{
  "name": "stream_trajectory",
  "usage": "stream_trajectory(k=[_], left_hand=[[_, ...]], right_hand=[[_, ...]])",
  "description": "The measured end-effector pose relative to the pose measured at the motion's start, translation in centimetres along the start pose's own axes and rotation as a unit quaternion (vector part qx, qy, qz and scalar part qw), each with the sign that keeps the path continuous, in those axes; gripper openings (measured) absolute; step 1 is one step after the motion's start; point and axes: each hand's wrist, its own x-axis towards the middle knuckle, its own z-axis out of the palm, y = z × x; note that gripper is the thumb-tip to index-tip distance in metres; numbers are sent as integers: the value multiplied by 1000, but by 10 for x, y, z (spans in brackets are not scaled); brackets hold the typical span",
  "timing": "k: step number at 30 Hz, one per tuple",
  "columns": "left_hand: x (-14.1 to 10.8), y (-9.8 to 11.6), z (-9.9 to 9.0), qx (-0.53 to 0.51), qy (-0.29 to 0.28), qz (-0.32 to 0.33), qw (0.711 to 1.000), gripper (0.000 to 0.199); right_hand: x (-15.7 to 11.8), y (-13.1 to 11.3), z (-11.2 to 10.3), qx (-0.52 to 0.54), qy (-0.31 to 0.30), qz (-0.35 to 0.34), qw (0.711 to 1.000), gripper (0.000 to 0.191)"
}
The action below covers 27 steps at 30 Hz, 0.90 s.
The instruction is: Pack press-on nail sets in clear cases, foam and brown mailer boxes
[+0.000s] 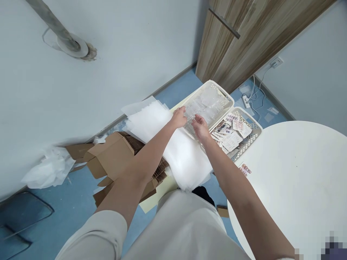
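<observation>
My left hand (179, 117) is over the near left rim of a white plastic basket (230, 99), its fingers bent and apart. My right hand (200, 127) hangs at the same basket's near side, loosely cupped, with its fingers apart. Inside lie many thin clear plastic pieces (206, 104), close to the fingertips of both hands. I see nothing firmly gripped, though clear plastic would be hard to make out there. Against it stands a second white basket (258, 131) with holes in its wall, holding printed cards with press-on nails (233, 139).
White sheets (179, 151) are stacked in front of me, beside flattened brown cardboard boxes (114, 153). A round white table (292, 173) stands at right, bearing a nail card (245, 169). A wooden cabinet (225, 43), a power strip (246, 102) and a folding chair (29, 213) are around.
</observation>
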Motion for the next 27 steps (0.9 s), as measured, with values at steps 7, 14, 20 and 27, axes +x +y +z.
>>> stream_trajectory(k=[7,14,20,27], left_hand=[[-3,10,4,28,25,10,999,62],[5,6,8,27,38,23,999,66],[-4,6,7,31,79,78,993,56],[-38,17,1,-27,124,126,984,42]], right_hand=[[0,-1,8,-1,24,23,999,67],[8,10,1,12,11,27,999,76],[-7,10,-7,15,5,4,1000,75],[-42,-1,-17,23,-11,-63,998,62]])
